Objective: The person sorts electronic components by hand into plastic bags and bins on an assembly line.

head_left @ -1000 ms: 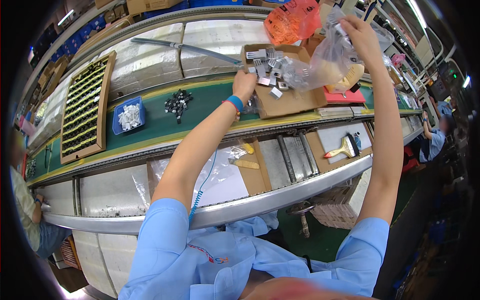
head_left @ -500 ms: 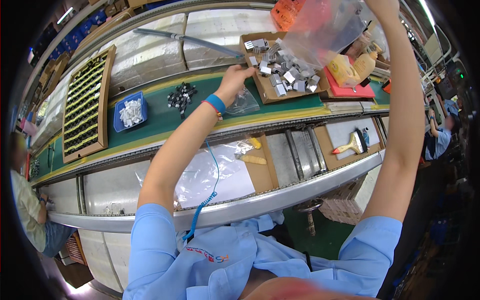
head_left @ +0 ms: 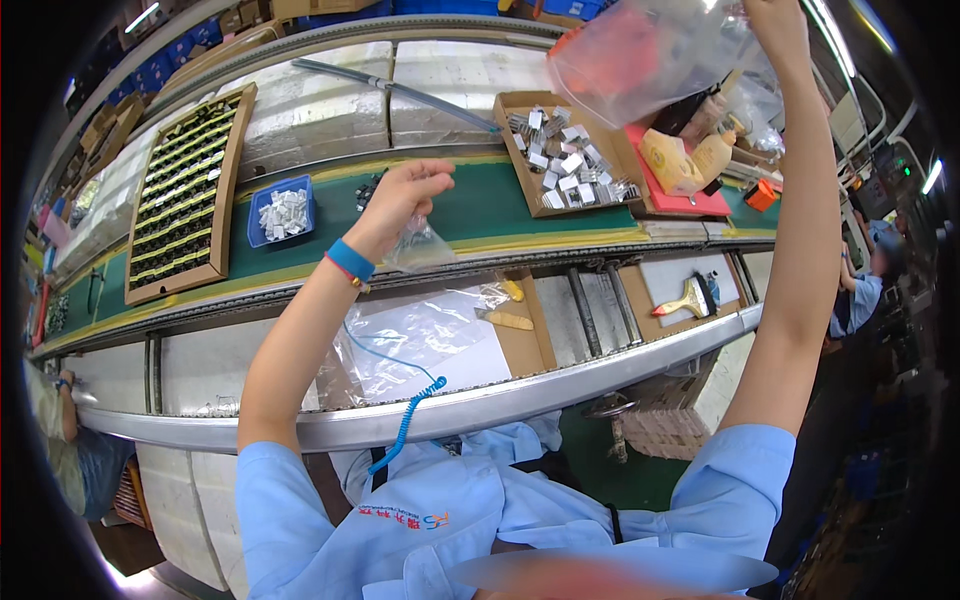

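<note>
My left hand (head_left: pixel 402 205), with a blue wrist strap and coiled cord, is raised over the green belt. Its fingers are closed on a small clear plastic bag (head_left: pixel 418 250) that hangs below the palm. High at the right, my right hand (head_left: pixel 780 32) grips the top of a large clear plastic bag (head_left: pixel 625 75). This bag hangs limp beside a cardboard tray (head_left: pixel 522 180) of silvery metal heat sinks (head_left: pixel 572 162). Partly hidden behind my left hand is a pile of small black parts (head_left: pixel 368 190). A blue bin (head_left: pixel 256 233) holds white parts (head_left: pixel 284 214).
At the left stands a cardboard frame (head_left: pixel 222 205) with rows of black parts. A yellow pack (head_left: pixel 672 160) and a pump bottle (head_left: pixel 712 158) sit on a red folder (head_left: pixel 700 203). On the nearer ledge lie a paintbrush (head_left: pixel 690 298) and a plastic sheet (head_left: pixel 415 335). Another person (head_left: pixel 860 285) is at the far right.
My left hand has moved left, away from the cardboard tray, carrying the small bag. The large bag in my right hand has shifted and uncovers more of the tray. The view has turned slightly.
</note>
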Demonstrator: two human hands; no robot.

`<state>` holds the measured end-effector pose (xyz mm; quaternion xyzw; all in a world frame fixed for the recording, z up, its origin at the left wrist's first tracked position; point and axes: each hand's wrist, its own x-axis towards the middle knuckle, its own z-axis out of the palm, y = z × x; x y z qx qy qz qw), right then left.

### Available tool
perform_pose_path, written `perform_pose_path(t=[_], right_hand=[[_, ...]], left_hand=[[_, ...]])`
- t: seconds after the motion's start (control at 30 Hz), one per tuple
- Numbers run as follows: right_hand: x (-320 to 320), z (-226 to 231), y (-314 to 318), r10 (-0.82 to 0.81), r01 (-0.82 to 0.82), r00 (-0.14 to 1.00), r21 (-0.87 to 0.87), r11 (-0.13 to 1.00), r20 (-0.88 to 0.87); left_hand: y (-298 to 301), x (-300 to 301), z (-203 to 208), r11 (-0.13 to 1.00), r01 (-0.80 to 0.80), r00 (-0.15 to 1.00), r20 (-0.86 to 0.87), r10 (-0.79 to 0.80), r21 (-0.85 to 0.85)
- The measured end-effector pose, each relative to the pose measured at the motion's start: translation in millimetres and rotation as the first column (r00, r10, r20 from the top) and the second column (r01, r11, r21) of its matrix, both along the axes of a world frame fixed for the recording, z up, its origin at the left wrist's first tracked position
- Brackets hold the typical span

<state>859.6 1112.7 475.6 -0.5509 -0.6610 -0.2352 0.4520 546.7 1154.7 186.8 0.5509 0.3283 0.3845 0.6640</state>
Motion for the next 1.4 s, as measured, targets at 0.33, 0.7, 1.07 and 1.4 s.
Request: perform_pose_path(t=[0.33,0.7,1.07,1.4], right_hand=[[-51.4,-31.6,-50.5,0.496,-0.610,0.707,-0.081,0.788,-0.504],[-146.1,-109.7,-46.4,0.706,-0.864,0.196,0.219,0.452,-0.681],[-191.0,-141.1,-47.2,0.717,-0.843,0.297,0.180,0.507,-0.631],[-214.4,-166.6,-58.4,0.503,-0.960,0.212,-0.083,0.267,-0.838]], left_hand=[[-61.9,-83.4,27.2,0.928,-0.139,0.977,-0.103,0.185,0.346],[-111.2,-163.3,43.1,0.871,-0.356,0.933,0.178,0.312,0.338],[-155.3,-224.4,52.7,0.479,-0.717,0.667,0.302,0.681,0.506],[-141.7,-224.9,45.7,0.337,-0.780,0.560,0.348,0.752,0.527]])
